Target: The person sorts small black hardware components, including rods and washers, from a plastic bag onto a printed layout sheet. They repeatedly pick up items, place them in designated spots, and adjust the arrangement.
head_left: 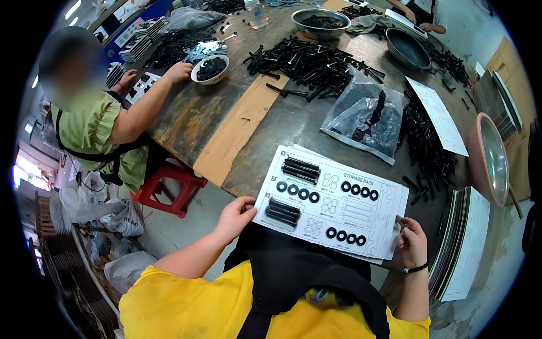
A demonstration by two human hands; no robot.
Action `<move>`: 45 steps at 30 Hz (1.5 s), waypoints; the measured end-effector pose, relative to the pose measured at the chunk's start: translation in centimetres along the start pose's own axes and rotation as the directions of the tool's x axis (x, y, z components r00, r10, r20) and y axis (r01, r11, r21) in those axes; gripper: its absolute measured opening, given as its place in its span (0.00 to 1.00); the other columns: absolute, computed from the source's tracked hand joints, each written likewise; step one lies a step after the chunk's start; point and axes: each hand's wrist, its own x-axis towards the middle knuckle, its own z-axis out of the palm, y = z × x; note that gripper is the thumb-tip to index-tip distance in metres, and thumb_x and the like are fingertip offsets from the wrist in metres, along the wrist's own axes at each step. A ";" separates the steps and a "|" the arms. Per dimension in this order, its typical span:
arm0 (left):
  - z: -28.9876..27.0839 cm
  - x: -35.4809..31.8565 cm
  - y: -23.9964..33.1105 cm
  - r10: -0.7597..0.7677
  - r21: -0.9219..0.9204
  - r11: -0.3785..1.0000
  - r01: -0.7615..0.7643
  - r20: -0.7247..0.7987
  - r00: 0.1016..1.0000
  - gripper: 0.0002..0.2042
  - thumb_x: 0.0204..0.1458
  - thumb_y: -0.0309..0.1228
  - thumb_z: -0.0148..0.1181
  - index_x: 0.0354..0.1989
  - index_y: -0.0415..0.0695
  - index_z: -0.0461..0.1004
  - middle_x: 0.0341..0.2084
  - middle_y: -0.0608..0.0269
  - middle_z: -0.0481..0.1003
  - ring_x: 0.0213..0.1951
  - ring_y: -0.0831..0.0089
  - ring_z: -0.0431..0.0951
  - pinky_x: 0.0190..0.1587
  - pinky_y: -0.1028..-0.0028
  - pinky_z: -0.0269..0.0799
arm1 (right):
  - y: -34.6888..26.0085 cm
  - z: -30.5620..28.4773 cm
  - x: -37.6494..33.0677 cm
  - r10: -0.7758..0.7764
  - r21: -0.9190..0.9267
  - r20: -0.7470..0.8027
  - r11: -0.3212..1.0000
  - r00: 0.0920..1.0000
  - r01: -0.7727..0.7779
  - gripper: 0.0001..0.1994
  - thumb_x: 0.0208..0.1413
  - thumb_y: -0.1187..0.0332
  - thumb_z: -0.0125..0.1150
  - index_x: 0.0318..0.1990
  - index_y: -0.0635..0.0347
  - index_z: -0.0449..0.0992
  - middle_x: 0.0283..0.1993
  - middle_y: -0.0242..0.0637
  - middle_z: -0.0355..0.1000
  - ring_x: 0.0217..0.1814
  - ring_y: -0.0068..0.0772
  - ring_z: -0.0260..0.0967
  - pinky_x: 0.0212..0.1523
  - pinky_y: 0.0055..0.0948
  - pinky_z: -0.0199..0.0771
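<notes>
Surface (pixel 293 121): spreading wide and dark from the near edge to the far one, carrying a cardboard strip (pixel 240 127) lying slantwise toward the left edge.
Pile of black rods (pixel 307 62): sprawling across the far middle, well apart from both hands.
Clear bag (pixel 366 118): lying just beyond the card's far edge, holding black parts.
Metal bowls (pixel 320 21): sitting at the far edge, with a pink-rimmed one (pixel 490 159) tilting at the right edge.
Printed card (pixel 332 202): resting at the near edge, between the two hands, long axis running left to right and dipping toward the right; bearing black rods (pixel 301 169) on its left part and black rings (pixel 359 190) in rows.
Left hand (pixel 236 217): gripping the card's near-left corner, thumb on top, fingers curling under.
Right hand (pixel 412 243): pinching the card's near-right corner, fingers bent; wearing a black wristband.
Nearness: sitting about equally close, each hand touching its own end of the card, the rods lying closer to the left hand.
Co-worker's hand (pixel 179 72): reaching to a white bowl (pixel 210 68) near the far-left edge, well apart from the card.
</notes>
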 end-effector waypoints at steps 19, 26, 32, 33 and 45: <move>-10.8 6.7 -3.8 -0.170 -0.690 0.541 -0.481 -0.650 0.741 0.27 0.58 0.51 0.34 0.61 0.48 0.53 0.59 0.62 0.57 0.60 0.65 0.56 0.61 0.66 0.48 | 2.2 22.0 5.3 0.207 0.229 0.601 0.880 0.772 -0.415 0.16 0.56 0.74 0.48 0.52 0.66 0.61 0.54 0.41 0.60 0.60 0.37 0.57 0.56 0.37 0.63; -7.3 7.3 -2.6 -0.177 -0.745 0.418 -0.520 -0.628 0.758 0.21 0.60 0.42 0.33 0.56 0.44 0.61 0.55 0.62 0.64 0.55 0.63 0.63 0.57 0.65 0.57 | 3.8 27.4 7.4 0.170 0.295 0.672 0.831 0.721 -0.471 0.18 0.56 0.74 0.48 0.53 0.69 0.59 0.52 0.42 0.59 0.57 0.36 0.58 0.55 0.32 0.64; -12.1 9.9 -2.3 -0.084 -0.768 0.361 -0.528 -0.591 0.802 0.21 0.58 0.38 0.32 0.54 0.40 0.62 0.51 0.57 0.68 0.51 0.61 0.69 0.52 0.64 0.64 | 3.8 30.4 7.3 0.187 0.035 0.764 0.944 0.618 -0.329 0.22 0.57 0.71 0.48 0.57 0.67 0.55 0.56 0.41 0.57 0.59 0.34 0.58 0.54 0.29 0.63; -12.5 10.0 -1.7 -0.087 -0.761 0.384 -0.522 -0.593 0.800 0.21 0.57 0.37 0.32 0.53 0.39 0.63 0.49 0.57 0.69 0.50 0.61 0.69 0.51 0.65 0.65 | 3.5 30.3 7.0 0.197 -0.004 0.771 0.952 0.605 -0.305 0.21 0.57 0.71 0.47 0.58 0.66 0.56 0.58 0.39 0.57 0.58 0.32 0.59 0.54 0.29 0.63; -18.1 12.7 -1.5 -0.057 -0.392 0.647 -0.654 -0.880 0.472 0.17 0.48 0.24 0.43 0.47 0.32 0.63 0.40 0.47 0.71 0.35 0.59 0.76 0.33 0.64 0.74 | -2.4 18.3 10.9 -0.089 -0.413 0.537 0.840 0.839 0.353 0.14 0.54 0.67 0.51 0.45 0.65 0.71 0.39 0.36 0.71 0.41 0.25 0.68 0.43 0.25 0.68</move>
